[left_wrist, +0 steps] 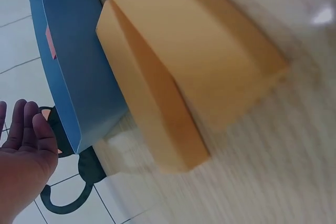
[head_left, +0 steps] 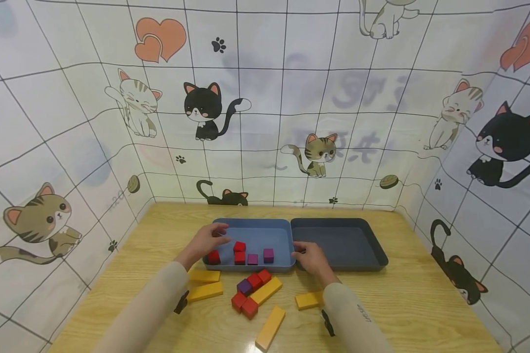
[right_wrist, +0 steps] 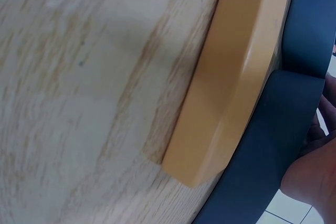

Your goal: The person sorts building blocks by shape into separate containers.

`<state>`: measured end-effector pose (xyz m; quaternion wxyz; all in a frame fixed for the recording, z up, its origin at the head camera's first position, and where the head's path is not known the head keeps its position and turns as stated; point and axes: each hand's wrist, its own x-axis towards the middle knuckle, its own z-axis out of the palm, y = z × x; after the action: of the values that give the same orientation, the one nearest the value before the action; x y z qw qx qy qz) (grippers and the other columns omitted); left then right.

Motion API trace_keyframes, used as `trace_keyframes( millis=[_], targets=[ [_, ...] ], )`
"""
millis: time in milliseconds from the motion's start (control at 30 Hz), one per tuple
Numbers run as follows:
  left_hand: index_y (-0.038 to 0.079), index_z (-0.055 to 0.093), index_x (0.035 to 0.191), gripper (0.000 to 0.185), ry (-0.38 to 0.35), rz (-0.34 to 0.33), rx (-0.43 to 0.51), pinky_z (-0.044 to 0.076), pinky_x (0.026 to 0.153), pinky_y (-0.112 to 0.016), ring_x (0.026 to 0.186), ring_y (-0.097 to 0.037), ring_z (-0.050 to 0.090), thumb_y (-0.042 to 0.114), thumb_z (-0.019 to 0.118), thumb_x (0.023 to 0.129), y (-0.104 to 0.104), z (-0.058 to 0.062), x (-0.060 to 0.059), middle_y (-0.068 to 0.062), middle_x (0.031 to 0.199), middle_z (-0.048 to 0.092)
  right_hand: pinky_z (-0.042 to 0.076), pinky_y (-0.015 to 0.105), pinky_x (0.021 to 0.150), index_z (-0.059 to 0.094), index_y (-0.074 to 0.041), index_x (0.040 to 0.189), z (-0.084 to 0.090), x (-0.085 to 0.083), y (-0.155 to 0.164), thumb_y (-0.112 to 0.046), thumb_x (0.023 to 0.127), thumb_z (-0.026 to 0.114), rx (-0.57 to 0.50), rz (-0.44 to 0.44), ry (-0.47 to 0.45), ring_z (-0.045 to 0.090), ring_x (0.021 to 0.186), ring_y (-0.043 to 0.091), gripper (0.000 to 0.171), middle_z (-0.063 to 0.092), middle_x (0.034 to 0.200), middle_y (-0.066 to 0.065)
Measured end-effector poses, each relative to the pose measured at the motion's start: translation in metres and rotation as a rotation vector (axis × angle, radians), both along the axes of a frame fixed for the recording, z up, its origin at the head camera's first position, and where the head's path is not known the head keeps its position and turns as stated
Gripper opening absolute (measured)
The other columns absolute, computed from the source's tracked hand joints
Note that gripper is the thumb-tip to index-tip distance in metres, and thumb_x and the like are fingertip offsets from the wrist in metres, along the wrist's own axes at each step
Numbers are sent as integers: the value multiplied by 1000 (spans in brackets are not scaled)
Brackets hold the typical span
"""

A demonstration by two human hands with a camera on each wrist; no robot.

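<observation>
Over the left side of the blue tray [head_left: 247, 224] hovers my left hand [head_left: 206, 240], its fingers relaxed and parted, with nothing between them. In the left wrist view that hand [left_wrist: 29, 150] shows beyond the tray's corner. My right hand [head_left: 311, 257] is where the blue tray and the dark grey tray [head_left: 340, 240] meet, thumb and fingers loosely bent near the rims. Inside the blue tray are several red cubes [head_left: 239, 258], one of them near my left hand, and two purple cubes [head_left: 268, 255]. The dark tray has no blocks in it.
In front of the trays lie more red cubes [head_left: 249, 308], a dark purple cube [head_left: 244, 286] and several yellow bars [head_left: 270, 328]. Two yellow bars [head_left: 205, 291] are beside my left forearm, another bar [head_left: 309, 300] by my right wrist. A cat-print cloth [head_left: 265, 98] surrounds the wooden table [head_left: 424, 304].
</observation>
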<state>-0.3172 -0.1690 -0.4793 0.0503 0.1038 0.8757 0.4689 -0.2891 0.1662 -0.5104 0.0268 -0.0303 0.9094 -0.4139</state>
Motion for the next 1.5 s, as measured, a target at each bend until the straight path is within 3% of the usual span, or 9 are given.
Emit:
trace_keyframes(
  millis=[300, 433, 633, 867, 1067, 1233, 1500],
  targets=[
    [2, 59, 133, 42, -24, -52, 64, 53, 89, -38, 106, -24, 59, 16, 68, 94, -11, 2, 25, -17, 125, 62, 53, 42, 81, 62, -2, 133, 1, 0, 0, -11, 96, 65, -10, 1, 0, 63, 97, 25, 38, 67, 111, 9],
    [2, 59, 132, 43, -29, -136, 79, 53, 87, -36, 105, -25, 59, 17, 70, 93, -12, 4, 42, -19, 124, 60, 53, 43, 82, 62, -2, 133, 1, 1, 0, -11, 96, 65, 0, 3, 0, 63, 98, 25, 39, 67, 112, 9],
    [-3, 59, 130, 45, -58, -269, 111, 50, 88, -30, 107, -27, 59, 16, 72, 92, -11, -3, 67, -21, 123, 61, 53, 43, 82, 62, -2, 133, 0, 1, -1, -11, 96, 65, -5, -1, -7, 62, 99, 25, 39, 67, 113, 10],
    [-1, 62, 125, 36, -106, -387, 76, 48, 86, -35, 105, -28, 57, 11, 69, 93, -4, -11, 90, -14, 118, 63, 53, 43, 82, 62, -2, 133, -1, 1, -3, -12, 96, 65, -8, 0, -4, 62, 100, 26, 39, 67, 113, 10],
    [10, 65, 122, 34, -163, -382, 36, 48, 85, -35, 101, -22, 56, 16, 73, 90, 3, -21, 97, -4, 111, 65, 53, 43, 82, 62, -2, 133, 1, 1, -1, -12, 96, 65, -11, -4, -2, 62, 100, 26, 39, 67, 114, 10],
    [14, 67, 120, 34, -149, -387, 23, 49, 84, -31, 100, -21, 57, 16, 76, 87, 6, -32, 98, 1, 109, 64, 53, 42, 80, 62, -3, 134, 0, 1, 0, -12, 96, 64, -6, -7, -8, 62, 98, 25, 39, 66, 113, 10],
    [20, 68, 119, 36, -113, -376, -79, 47, 78, -28, 93, -15, 55, 18, 79, 85, 12, -35, 105, 10, 104, 62, 53, 42, 79, 62, -2, 134, 2, 2, -1, -12, 96, 64, -20, -6, -12, 63, 98, 26, 39, 67, 112, 10]
  ],
)
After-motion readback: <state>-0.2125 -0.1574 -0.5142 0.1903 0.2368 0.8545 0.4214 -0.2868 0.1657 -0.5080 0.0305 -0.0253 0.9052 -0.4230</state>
